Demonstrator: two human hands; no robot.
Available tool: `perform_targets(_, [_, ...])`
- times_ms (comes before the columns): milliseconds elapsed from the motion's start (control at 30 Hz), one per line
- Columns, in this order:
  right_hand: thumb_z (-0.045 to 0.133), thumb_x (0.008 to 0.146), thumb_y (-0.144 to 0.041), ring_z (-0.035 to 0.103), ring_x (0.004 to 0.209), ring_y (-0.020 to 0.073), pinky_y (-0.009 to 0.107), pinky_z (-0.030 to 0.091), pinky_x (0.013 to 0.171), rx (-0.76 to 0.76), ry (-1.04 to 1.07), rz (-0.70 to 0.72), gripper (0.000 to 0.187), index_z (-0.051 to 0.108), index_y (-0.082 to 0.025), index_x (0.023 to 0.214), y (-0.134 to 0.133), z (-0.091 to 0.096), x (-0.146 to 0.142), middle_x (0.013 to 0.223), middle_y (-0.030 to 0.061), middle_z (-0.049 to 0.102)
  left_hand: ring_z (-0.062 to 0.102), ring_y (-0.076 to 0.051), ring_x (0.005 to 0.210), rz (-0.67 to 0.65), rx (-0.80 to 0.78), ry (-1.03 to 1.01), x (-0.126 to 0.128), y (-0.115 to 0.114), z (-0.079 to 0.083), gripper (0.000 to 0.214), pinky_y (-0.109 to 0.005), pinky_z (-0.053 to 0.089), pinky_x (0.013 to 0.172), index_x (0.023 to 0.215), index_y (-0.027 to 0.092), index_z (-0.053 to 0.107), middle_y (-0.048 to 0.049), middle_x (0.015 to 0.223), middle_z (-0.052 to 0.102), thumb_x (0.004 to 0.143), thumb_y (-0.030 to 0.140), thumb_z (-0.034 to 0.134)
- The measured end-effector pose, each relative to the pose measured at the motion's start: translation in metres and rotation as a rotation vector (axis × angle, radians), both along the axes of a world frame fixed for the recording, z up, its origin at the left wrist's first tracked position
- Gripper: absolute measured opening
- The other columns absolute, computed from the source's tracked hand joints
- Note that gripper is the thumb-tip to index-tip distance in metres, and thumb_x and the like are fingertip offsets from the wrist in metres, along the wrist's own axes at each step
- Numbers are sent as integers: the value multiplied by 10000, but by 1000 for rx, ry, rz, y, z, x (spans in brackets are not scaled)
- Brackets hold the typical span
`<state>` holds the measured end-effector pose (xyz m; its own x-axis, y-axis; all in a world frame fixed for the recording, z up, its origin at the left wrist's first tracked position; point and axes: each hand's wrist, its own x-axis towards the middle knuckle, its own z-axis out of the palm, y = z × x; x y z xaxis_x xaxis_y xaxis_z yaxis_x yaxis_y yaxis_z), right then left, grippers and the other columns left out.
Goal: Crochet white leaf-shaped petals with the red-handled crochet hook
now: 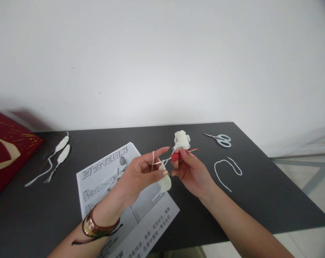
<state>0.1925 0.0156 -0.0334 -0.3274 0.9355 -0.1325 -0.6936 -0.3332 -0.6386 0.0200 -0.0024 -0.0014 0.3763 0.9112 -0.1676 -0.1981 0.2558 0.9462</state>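
My left hand [141, 172] pinches a small white crochet piece [165, 183] between thumb and fingers, and a strand of white yarn loops over its raised index finger. In my right hand [191, 172] is a crochet hook [175, 156] with a red handle. Its thin metal shaft points left to the top of the crochet piece, with yarn around it. Just behind my right hand lies a loose bundle of white yarn [182, 139]. The fingertips of my left hand partly cover the crochet piece.
Printed paper sheets [157, 218] lie under my left arm on the black table [205, 229]. Scissors [218, 139] and a cut piece of yarn [215, 168] lie to the right. Two finished white crochet pieces [62, 144] with tails and a red bag [12, 150] are at left.
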Motion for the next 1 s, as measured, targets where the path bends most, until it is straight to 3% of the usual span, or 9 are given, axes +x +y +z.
perform_targets(133, [651, 819, -328, 541, 537, 91, 207, 567, 480, -3, 17, 14, 174, 674, -155, 810, 0, 1, 0, 631, -15, 607, 462, -86, 667, 34, 25, 11, 0, 0, -1, 454, -218, 367, 639, 1190, 262, 629, 30, 725, 525, 747, 211, 714])
perform_targets(333, [671, 803, -349, 548, 531, 84, 200, 571, 497, 5, -36, -14, 190, 678, -160, 810, 0, -2, -1, 647, -14, 617, 392, -75, 587, 106, 38, 56, 3, -1, 1, 528, -201, 339, 550, 1159, 299, 645, 66, 649, 437, 666, 143, 752])
perform_targets(600, [687, 782, -358, 548, 502, 91, 228, 574, 491, 113, -101, -35, 198, 683, -160, 772, 0, 2, 2, 598, -18, 608, 453, -97, 539, 94, 116, 90, 1, -1, 4, 458, -228, 328, 526, 1100, 274, 663, 40, 634, 553, 685, 90, 728])
perform_targets(1000, [676, 798, -309, 626, 538, 135, 259, 510, 534, 439, -311, -176, 159, 705, -168, 730, 0, 15, 20, 670, 19, 675, 484, -102, 556, 27, 92, 63, -2, -4, 6, 279, -229, 350, 525, 951, 216, 667, 31, 666, 579, 709, 81, 699])
